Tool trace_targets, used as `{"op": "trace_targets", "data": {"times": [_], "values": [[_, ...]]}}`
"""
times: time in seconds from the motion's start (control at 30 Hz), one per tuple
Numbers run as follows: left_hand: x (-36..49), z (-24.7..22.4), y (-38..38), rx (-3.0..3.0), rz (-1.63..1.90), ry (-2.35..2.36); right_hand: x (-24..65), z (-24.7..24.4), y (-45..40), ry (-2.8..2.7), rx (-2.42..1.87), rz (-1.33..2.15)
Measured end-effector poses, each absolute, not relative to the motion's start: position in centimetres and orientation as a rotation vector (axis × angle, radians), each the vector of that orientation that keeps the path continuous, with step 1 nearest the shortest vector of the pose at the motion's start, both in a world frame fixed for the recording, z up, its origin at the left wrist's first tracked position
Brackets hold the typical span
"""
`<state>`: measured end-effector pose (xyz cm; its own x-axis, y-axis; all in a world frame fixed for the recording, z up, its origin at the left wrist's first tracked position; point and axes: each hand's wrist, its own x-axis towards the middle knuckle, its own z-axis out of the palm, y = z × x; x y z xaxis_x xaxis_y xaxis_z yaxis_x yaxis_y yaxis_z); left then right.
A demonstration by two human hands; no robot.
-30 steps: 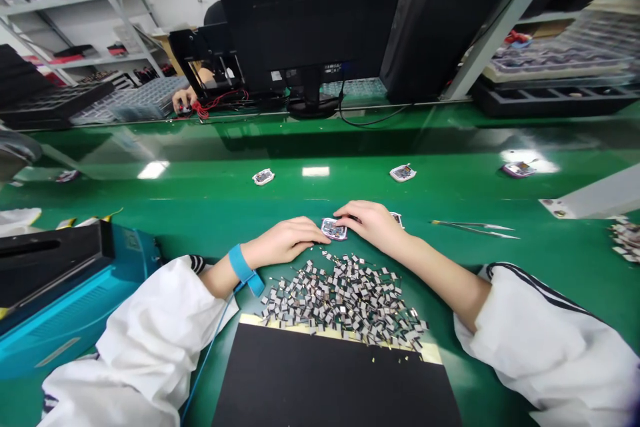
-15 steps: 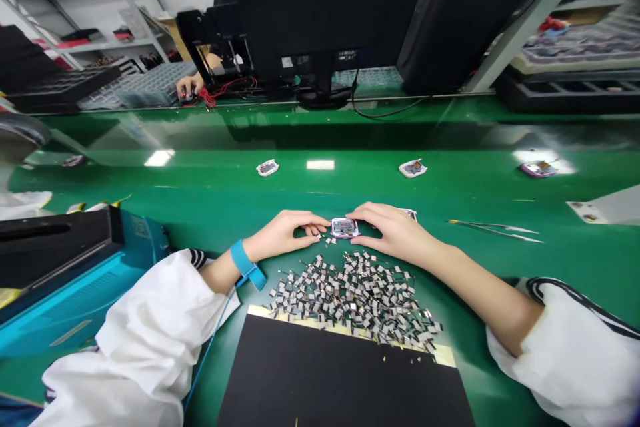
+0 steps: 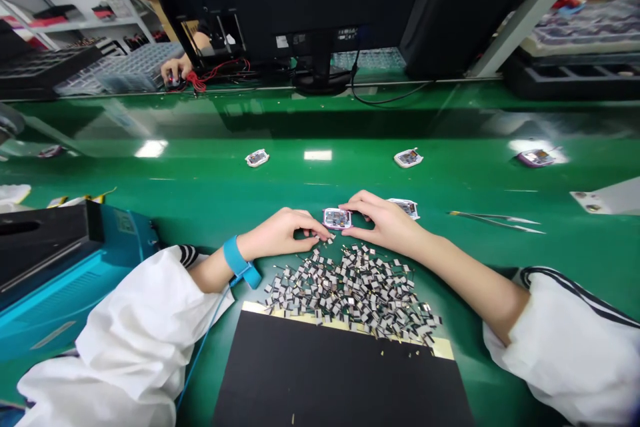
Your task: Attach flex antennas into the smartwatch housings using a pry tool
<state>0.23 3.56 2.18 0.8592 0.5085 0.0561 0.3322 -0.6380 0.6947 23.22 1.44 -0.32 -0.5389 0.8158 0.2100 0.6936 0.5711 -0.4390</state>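
Observation:
A small white-and-purple device housing (image 3: 337,219) with an exposed circuit board lies on the green table, and the thumb and fingers of my right hand (image 3: 377,219) grip its right side. Just left of it, my left hand (image 3: 287,232) has its fingertips lowered and drawn together over a few tiny pieces. What they pinch, if anything, is too small to tell. A blue wrist strap (image 3: 241,261) circles my left wrist. Below both hands spreads a heap of small grey-and-black parts with short leads (image 3: 355,290). Another open housing (image 3: 407,207) is partly behind my right hand.
Further housings rest beyond my hands, including white ones (image 3: 257,158) (image 3: 408,157) and a purple one (image 3: 536,158). Tweezers (image 3: 495,219) lie on the right. A black sheet (image 3: 340,380) is in front, a blue-and-black box (image 3: 75,267) at left. Behind the monitor (image 3: 325,7) shows a co-worker's hand (image 3: 176,71).
My left fingertips have moved down from the housing's left edge to the tiny pieces below it. My right hand keeps its grip on the housing. The whole view has shifted slightly.

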Motion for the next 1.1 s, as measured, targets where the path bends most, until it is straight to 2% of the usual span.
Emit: {"op": "trace_targets", "data": {"times": [0.13,0.27,0.37,0.77,1.1], "values": [[0.0,2.6,3.4,2.169,0.288,0.548,22.8,-0.1,1.6,-2.407,-1.244,0.448],[-0.1,2.5,3.5,2.071,0.620,0.790,22.0,-0.1,2.1,-2.446,-1.186,0.456],[0.4,2.4,3.3,2.281,0.737,0.942,21.4,-0.5,2.4,-2.435,-1.113,0.449],[1.6,1.6,2.8,2.914,0.638,0.866,21.2,-1.1,2.5,-2.361,-1.061,0.420],[1.8,2.0,2.4,2.915,0.572,0.960,21.2,-0.8,2.5,-2.356,-1.099,0.463]]}}
